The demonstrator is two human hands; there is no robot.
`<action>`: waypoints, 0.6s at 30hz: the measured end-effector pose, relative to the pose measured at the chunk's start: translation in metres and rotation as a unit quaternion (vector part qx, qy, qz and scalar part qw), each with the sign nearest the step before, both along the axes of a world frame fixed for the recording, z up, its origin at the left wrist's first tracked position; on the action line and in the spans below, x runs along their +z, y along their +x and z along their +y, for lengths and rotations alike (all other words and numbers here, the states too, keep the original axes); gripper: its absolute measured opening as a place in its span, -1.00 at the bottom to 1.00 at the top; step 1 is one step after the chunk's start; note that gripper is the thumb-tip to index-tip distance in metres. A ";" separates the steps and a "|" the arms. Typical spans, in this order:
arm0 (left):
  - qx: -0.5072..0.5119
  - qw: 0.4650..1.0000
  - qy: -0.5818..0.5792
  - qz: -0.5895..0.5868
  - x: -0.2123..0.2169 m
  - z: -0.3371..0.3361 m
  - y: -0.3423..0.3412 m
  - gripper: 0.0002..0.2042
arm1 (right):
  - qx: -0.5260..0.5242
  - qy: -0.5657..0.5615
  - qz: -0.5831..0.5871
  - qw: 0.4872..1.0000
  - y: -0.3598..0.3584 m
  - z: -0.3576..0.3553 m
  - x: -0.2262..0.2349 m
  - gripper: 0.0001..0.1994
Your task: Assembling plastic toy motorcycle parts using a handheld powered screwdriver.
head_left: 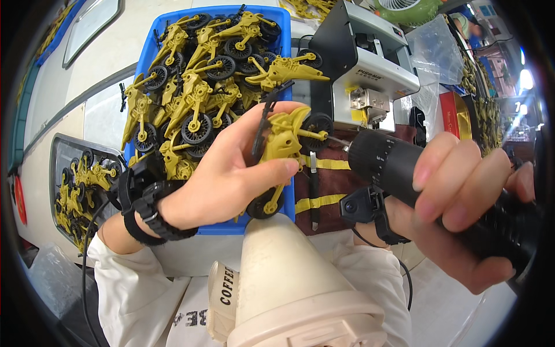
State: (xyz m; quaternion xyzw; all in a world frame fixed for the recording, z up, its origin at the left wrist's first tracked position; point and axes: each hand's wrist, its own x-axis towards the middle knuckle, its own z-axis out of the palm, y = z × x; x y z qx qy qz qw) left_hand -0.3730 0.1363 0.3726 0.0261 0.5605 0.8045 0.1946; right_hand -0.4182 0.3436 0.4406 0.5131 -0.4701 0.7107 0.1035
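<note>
By the bin (pixel 285 41), hands (pixel 222 179) (pixel 462 194) clasp motorcycle (pixel 283 136) and screwdriver (pixel 388 163).

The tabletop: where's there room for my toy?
On the bare pale tabletop left of the blue plastic bin, beyond the filled grey rectangular tray. Bin and tray are crowded with yellow-and-black toy motorcycles.

This seems to be a small assembly workshop or a factory line, because a great number of alike yellow toy motorcycles (pixel 196 92) lie heaped in a blue plastic bin (pixel 286 43), and more of them fill a metal tray (pixel 65 148) on the left. A black power screwdriver (pixel 384 159) is in use at the pale work table (pixel 110 72), where a white-and-black bench machine (pixel 370 84) also stands. On the right side, further yellow pieces (pixel 485 118) are spread in quantity, near clear plastic bags (pixel 436 49).
</note>
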 end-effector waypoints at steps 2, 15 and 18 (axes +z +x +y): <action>0.022 1.000 0.005 0.009 -0.006 0.005 -0.002 -0.44 | -0.047 -0.004 -0.012 0.999 0.002 0.007 0.007 -0.38; 0.037 0.982 0.133 -0.132 -0.008 0.001 -0.004 -0.49 | -0.311 0.040 -0.136 0.940 -0.056 0.036 -0.027 -0.67; 0.014 0.997 0.065 -0.040 -0.010 -0.001 -0.003 -0.44 | -0.312 0.067 -0.232 0.919 -0.055 0.025 -0.052 -0.62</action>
